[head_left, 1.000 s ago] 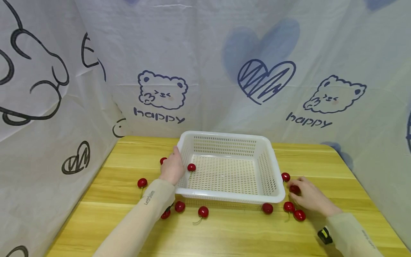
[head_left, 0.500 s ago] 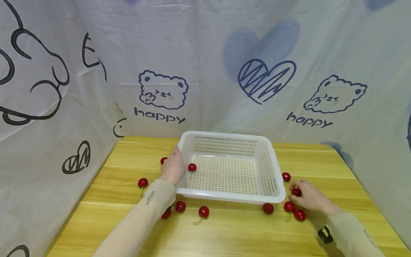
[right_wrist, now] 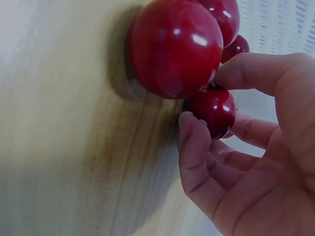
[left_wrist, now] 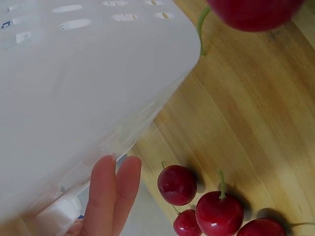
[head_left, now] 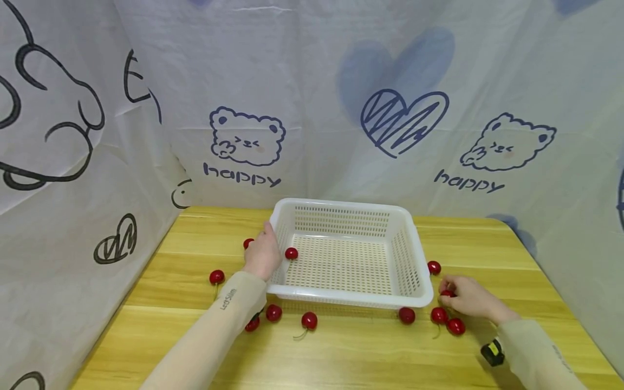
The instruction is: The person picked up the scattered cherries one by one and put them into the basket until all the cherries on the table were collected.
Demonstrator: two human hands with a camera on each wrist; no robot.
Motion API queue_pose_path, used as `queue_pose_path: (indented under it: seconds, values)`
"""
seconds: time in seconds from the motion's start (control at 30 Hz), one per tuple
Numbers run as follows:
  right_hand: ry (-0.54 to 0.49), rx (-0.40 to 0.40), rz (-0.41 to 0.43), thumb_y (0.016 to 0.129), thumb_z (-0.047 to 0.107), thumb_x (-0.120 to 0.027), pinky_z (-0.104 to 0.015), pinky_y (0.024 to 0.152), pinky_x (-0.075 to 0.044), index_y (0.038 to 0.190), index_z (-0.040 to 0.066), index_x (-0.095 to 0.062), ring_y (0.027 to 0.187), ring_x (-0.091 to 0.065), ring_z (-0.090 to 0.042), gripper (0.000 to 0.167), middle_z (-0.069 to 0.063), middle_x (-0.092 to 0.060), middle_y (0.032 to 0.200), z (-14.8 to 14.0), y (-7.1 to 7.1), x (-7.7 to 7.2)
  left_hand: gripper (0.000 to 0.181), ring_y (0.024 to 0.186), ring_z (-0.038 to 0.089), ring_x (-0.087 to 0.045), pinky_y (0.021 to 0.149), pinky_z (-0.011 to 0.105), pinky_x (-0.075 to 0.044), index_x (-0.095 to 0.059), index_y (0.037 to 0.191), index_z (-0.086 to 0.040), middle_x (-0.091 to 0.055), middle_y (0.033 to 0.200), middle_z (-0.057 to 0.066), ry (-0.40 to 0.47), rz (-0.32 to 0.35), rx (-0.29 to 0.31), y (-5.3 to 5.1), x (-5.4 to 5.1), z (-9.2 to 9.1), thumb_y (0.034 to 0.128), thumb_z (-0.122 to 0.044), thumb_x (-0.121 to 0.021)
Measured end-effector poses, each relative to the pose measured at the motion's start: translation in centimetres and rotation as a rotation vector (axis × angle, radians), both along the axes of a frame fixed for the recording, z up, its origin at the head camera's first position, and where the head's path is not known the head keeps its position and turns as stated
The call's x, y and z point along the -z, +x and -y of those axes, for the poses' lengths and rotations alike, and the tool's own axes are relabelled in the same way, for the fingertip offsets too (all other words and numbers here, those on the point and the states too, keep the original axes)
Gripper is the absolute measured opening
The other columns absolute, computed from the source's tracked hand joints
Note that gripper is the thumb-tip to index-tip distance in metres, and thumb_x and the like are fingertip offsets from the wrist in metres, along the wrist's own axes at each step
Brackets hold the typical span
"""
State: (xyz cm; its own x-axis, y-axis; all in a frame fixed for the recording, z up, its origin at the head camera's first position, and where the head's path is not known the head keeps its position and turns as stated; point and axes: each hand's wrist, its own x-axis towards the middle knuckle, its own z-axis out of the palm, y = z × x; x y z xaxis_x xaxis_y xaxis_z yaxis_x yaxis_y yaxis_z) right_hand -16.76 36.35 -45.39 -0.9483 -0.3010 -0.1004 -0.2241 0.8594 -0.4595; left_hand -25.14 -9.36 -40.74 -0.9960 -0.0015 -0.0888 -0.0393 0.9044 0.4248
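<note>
My left hand (head_left: 262,255) grips the left rim of a white plastic basket (head_left: 341,297) with slotted walls. Two of its fingers (left_wrist: 102,196) show beside the basket wall in the left wrist view. One red cherry (head_left: 291,253) lies inside the basket near its left wall. To the right of the basket, my right hand (head_left: 469,298) is low over the table. Its thumb and curled fingers close round a dark red cherry (right_wrist: 215,112), which is partly hidden by them. Two more cherries (head_left: 439,315) (head_left: 455,326) lie just in front of that hand.
Several cherries lie around the basket, one (head_left: 434,267) by its right side, one (head_left: 407,316) and another (head_left: 309,321) before its front, one (head_left: 216,277) at the left. The wood-grain table (head_left: 351,352) meets a printed white cloth (head_left: 322,108) behind.
My right hand has shifted slightly toward me, and the cherry between its fingers has moved a little the same way. The left hand and basket stay in place.
</note>
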Motion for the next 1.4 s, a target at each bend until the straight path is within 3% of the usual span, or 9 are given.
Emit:
queue_pose_path:
  seconds: [0.17, 0.4, 0.67, 0.9, 1.1, 1.4]
  values:
    - [-0.057, 0.009, 0.015, 0.088, 0.014, -0.069, -0.023, 0.063, -0.047, 0.094, 0.006, -0.063, 0.074, -0.056, -0.009, 0.011, -0.002, -0.066, 0.085, -0.2, 0.0, -0.2, 0.073, 0.096, 0.039, -0.068, 0.082, 0.051, -0.061, -0.012, 0.157, 0.006, -0.058, 0.132, 0.029, -0.005, -0.002, 0.006, 0.1, -0.2, -0.1, 0.0994, -0.009, -0.055]
    - [-0.117, 0.029, -0.027, 0.091, 0.014, -0.067, -0.022, 0.06, -0.047, 0.099, 0.003, -0.064, 0.073, -0.054, -0.007, 0.013, -0.004, -0.064, 0.089, 0.0, -0.1, -1.7, 0.074, 0.095, 0.038, -0.067, 0.082, 0.051, -0.061, -0.012, 0.157, 0.006, -0.058, 0.133, 0.029, -0.005, 0.005, 0.004, 0.1, -0.3, 0.0, 0.0991, -0.009, -0.055]
    - [-0.186, 0.109, -0.064, 0.094, 0.014, -0.067, -0.022, 0.059, -0.052, 0.103, 0.0, -0.064, 0.071, -0.057, -0.007, 0.017, -0.011, -0.066, 0.096, 0.5, -0.4, -4.4, 0.074, 0.099, 0.04, -0.067, 0.086, 0.053, -0.06, -0.011, 0.158, 0.006, -0.056, 0.137, 0.029, -0.016, 0.009, 0.003, 0.2, -0.3, -0.1, 0.0997, -0.009, -0.055]
    - [-0.153, 0.14, -0.163, 0.096, 0.017, -0.067, -0.018, 0.066, -0.053, 0.106, 0.001, -0.064, 0.08, -0.058, -0.008, 0.019, -0.012, -0.068, 0.101, 0.7, -0.5, -7.2, 0.076, 0.098, 0.038, -0.066, 0.088, 0.054, -0.059, -0.01, 0.158, 0.005, -0.055, 0.138, 0.028, -0.016, 0.014, 0.0, 0.1, -0.3, -0.1, 0.0992, -0.009, -0.055]
    - [-0.206, 0.207, -0.198, 0.099, 0.023, -0.063, -0.02, 0.062, -0.055, 0.115, -0.002, -0.06, 0.077, -0.06, -0.01, 0.03, -0.019, -0.065, 0.107, 1.1, -0.7, -9.2, 0.076, 0.096, 0.037, -0.066, 0.088, 0.053, -0.059, -0.011, 0.158, 0.005, -0.056, 0.136, 0.028, -0.018, 0.013, -0.005, 0.1, -0.2, -0.1, 0.0988, -0.01, -0.056]
    - [-0.3, 0.226, -0.214, 0.101, 0.033, -0.059, -0.019, 0.07, -0.056, 0.123, 0.003, -0.059, 0.082, -0.065, -0.006, 0.037, -0.016, -0.065, 0.112, 4.0, -2.2, -10.8, 0.077, 0.094, 0.036, -0.066, 0.086, 0.052, -0.06, -0.009, 0.159, 0.003, -0.056, 0.136, 0.027, -0.015, 0.02, -0.011, 0.0, -0.1, -0.2, 0.0993, -0.01, -0.056]
